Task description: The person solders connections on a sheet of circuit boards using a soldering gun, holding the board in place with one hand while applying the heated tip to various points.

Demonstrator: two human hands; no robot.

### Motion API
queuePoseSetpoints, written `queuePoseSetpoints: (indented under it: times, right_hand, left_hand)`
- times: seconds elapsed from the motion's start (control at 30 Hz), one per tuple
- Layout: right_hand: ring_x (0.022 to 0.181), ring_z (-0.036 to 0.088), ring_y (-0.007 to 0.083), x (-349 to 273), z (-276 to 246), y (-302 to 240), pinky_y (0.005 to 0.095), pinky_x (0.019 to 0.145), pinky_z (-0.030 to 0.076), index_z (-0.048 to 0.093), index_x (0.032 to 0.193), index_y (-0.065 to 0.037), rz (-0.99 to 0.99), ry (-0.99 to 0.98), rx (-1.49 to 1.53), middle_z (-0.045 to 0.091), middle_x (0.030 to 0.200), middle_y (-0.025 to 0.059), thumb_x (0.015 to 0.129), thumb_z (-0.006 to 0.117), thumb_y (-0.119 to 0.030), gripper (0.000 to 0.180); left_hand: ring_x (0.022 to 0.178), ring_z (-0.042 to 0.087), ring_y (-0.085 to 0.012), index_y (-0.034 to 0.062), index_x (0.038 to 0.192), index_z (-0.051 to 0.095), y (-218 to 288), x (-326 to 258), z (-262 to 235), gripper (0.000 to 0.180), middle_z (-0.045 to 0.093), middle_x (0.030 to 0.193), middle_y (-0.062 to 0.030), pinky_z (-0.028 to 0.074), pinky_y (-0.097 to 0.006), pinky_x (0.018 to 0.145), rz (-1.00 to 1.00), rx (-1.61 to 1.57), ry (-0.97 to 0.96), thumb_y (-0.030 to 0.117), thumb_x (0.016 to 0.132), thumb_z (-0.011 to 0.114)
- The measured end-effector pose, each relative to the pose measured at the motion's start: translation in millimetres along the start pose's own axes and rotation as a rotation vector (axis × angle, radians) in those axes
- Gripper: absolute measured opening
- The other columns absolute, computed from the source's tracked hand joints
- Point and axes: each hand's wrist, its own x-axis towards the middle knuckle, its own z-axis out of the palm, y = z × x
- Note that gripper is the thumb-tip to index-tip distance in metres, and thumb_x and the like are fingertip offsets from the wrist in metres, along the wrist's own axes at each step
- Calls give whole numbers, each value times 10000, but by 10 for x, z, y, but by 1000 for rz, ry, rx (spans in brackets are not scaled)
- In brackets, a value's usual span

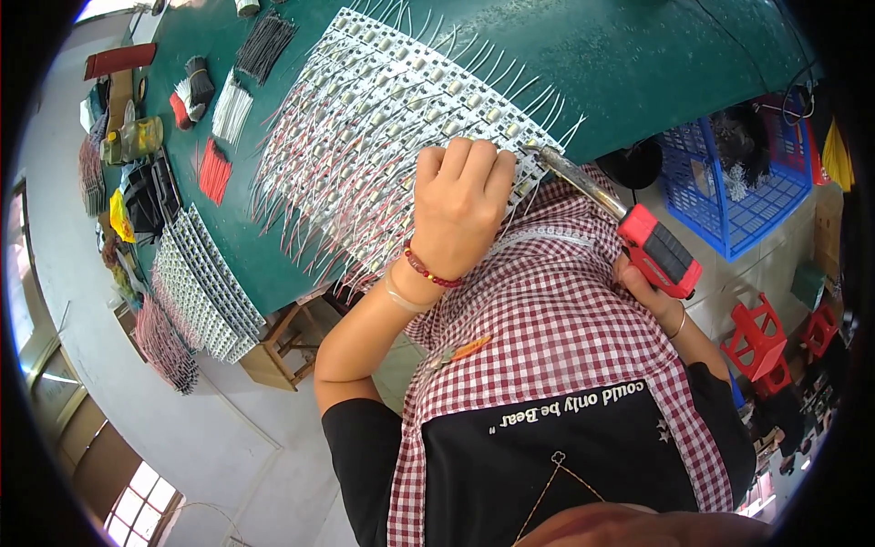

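A large panel of small circuit boards (401, 77) lies on the green table, with rows of metal-cased parts and many thin white and red wires fanning from it. My left hand (462, 205) rests on its near edge, fingers curled and pressed together; whatever they pinch is hidden beneath them. In my right hand (649, 294) is a soldering iron (658, 250) with a red and black handle and a long metal barrel. Its tip is at the panel's right corner, just right of my left fingers. Contact between tip and board cannot be made out.
Bundles of red wires (214, 170), white wires (231, 109) and black wires (266, 46) lie left on the green table (629, 82). More wired panels (205, 283) hang at its left edge. Right of me stand a blue plastic crate (729, 239) and a red stool (758, 337).
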Motion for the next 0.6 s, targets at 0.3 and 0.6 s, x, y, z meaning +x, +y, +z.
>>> queuePoseSetpoints:
  times: [0.3, 0.6]
  right_hand:
    - [721, 640, 282, 38, 4, -17, 351, 641, 504, 664, 881, -2, -9, -19, -18, 651, 816, 134, 768, 693, -111, 159]
    - [693, 631, 234, -27, -23, 70, 344, 632, 488, 673, 891, -29, -11, -18, -51, 639, 764, 84, 828, 673, -132, 120]
  left_hand:
    - [796, 548, -177, 84, 924, 674, -17, -15, 6, 197, 539, 822, -12, 380, -337, 731, -1, 22, -3, 42, 737, 633]
    - [797, 548, -176, 85, 931, 674, -11, -12, 5, 205, 543, 824, -9, 382, -336, 737, -5, 21, -15, 35, 738, 628]
